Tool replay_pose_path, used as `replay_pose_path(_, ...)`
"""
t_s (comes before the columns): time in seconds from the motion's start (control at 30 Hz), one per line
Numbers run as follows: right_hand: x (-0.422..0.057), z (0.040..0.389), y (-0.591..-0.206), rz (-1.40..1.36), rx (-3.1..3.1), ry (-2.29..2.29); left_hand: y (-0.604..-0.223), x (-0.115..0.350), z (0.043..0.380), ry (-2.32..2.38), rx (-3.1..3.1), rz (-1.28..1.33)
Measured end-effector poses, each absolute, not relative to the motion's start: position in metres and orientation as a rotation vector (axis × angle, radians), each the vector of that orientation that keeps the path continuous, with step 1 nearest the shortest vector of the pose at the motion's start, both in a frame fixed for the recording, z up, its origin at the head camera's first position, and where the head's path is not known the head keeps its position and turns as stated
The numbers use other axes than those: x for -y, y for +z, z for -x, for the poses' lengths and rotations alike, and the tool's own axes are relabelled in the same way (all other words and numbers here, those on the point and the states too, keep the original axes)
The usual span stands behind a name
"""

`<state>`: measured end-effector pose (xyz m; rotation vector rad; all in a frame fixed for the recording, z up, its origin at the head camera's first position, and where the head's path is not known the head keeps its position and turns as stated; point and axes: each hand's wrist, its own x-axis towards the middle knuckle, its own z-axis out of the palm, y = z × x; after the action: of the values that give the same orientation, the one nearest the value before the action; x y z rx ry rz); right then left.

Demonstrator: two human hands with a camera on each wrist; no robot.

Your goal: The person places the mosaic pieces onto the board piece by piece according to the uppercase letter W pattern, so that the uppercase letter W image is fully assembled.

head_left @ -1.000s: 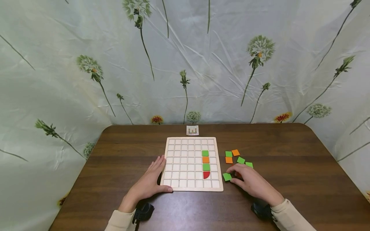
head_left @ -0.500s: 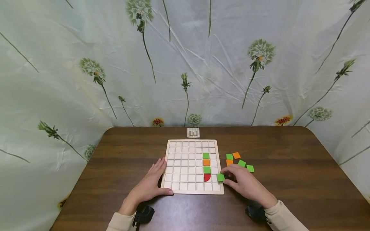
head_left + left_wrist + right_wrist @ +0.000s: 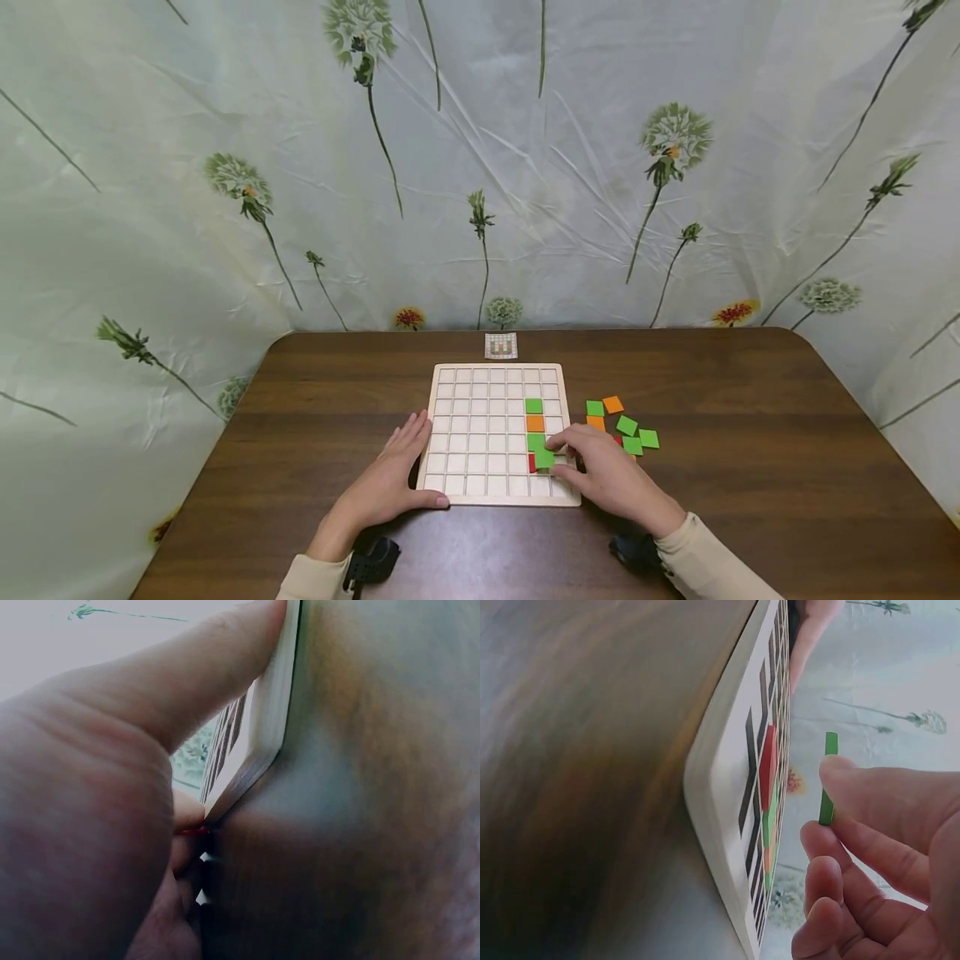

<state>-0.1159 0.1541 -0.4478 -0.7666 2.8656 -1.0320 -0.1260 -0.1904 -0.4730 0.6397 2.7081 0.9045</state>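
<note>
My right hand (image 3: 603,471) pinches a green square tile (image 3: 544,458) between thumb and fingers, over the right part of a pale wooden grid board (image 3: 477,442). In the right wrist view this tile (image 3: 826,806) appears edge-on, raised above the board's surface. It partly covers a red quarter-round piece (image 3: 532,463) lying in a cell. Behind that piece, one column holds a green tile (image 3: 534,440), an orange tile (image 3: 535,423) and another green tile (image 3: 533,406). My left hand (image 3: 382,475) rests at the board's near left corner, fingers straight along the left side, thumb on the front rim.
Right of the board lie several loose pieces, among them an orange tile (image 3: 613,404), a green tile (image 3: 648,438) and a partly hidden red piece (image 3: 617,440). A small patterned card (image 3: 501,346) lies behind the board. A flowered curtain (image 3: 525,208) hangs behind the brown table (image 3: 345,375).
My right hand has carried the green tile left, from the table beside the board to above the red piece. More loose pieces now show behind the hand. My left hand stays put.
</note>
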Motion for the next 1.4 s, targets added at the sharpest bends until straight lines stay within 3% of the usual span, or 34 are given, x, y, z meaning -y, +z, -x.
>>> replay_pose_path(1.4,-0.123,0.124,-0.450,0.808,-2.920,-0.878,-0.474,0.190,0.128,0.875,-2.711,-0.647)
